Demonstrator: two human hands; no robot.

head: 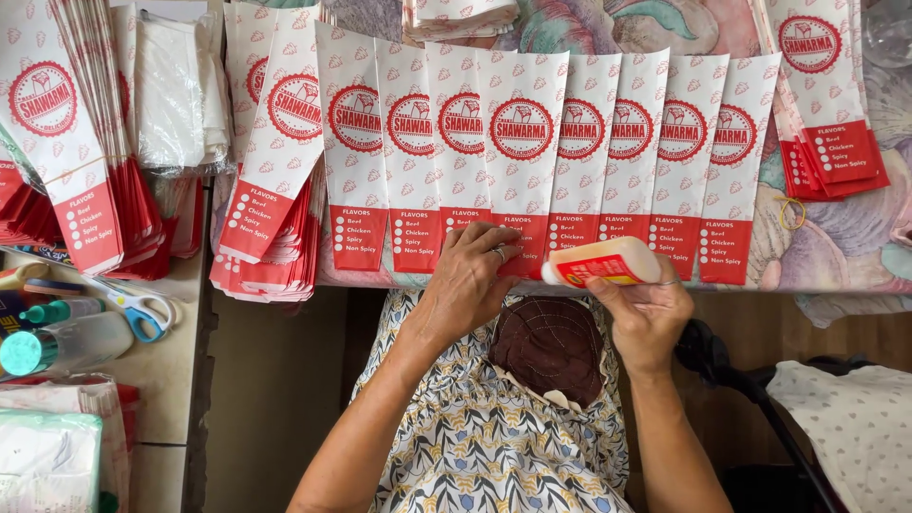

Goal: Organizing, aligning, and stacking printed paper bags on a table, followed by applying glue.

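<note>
A row of several white-and-red paper sleeves [521, 142] lies overlapped along the table edge, printed sides up. My left hand [472, 274] presses its fingertips on the red lower end of one sleeve in the middle of the row. A ring shows on one finger. My right hand [644, 312] holds a white glue bottle with a red label [600, 263] on its side, nozzle pointing left toward my left hand, just off the sleeves' lower edge.
Stacks of the same sleeves [271, 204] lie at left and at top right [826, 114]. Blue-handled scissors [138, 309], a clear bottle [66, 344] and plastic packs sit on a side table at left. A yellow rubber band [791, 214] lies on the floral cloth.
</note>
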